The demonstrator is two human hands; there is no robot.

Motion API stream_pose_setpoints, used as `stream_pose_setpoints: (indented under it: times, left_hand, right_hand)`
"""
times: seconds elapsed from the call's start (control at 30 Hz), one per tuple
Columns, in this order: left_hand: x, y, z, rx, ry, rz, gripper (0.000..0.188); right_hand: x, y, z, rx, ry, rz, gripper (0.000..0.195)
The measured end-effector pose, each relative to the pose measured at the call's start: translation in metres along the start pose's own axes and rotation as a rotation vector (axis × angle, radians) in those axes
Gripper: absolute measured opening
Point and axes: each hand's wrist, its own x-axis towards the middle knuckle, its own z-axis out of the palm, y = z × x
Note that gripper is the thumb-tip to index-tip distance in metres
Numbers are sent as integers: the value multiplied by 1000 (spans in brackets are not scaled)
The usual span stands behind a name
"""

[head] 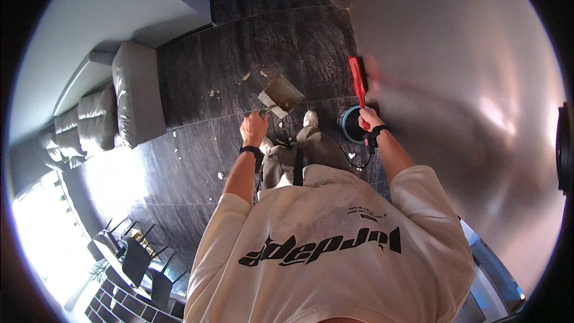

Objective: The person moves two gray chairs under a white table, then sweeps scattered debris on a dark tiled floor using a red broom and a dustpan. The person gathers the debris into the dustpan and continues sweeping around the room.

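Observation:
My left hand [254, 129] grips the handle of a flat brownish dustpan [283, 94] with a pale strip across its handle end. The pan hangs over or rests on the floor just ahead of my feet; I cannot tell which. In my right hand [370, 119] is a red hand brush [357, 78], held by its handle, its dark bristles facing the metallic surface on the right. Below that hand stands a dark bucket with a light blue rim [344, 125], partly hidden by the hand. Small pale scraps [246, 76] lie scattered on the floor around the dustpan.
Dark tiled floor [188, 80] surrounds my shoes [310, 119]. A large shiny metallic panel [448, 76] runs along the right. To the left stands a grey leather sofa [134, 94]. Black chairs [136, 258] are at the lower left, near a bright window [45, 224].

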Motion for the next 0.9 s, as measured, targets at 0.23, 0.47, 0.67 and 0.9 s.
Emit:
stream_pose_setpoints:
  times: [0.23,0.47,0.67,0.9]
  left_hand:
    - [-25,-47,0,-13,-27,-62,39]
    - [-61,-122,-16,-48,20,-80,39]
    - [-79,-188,-21,-102,7,-92,39]
    - [-93,-220,-29,-98,28,-51,40]
  right_hand:
    - [-13,31,69,15,-22,137,22]
    - [-40,79,144,-134,-79,37,27]
    - [-81,96,229,59,-187,69,10]
    - [-103,102,268,257,-273,294,17]
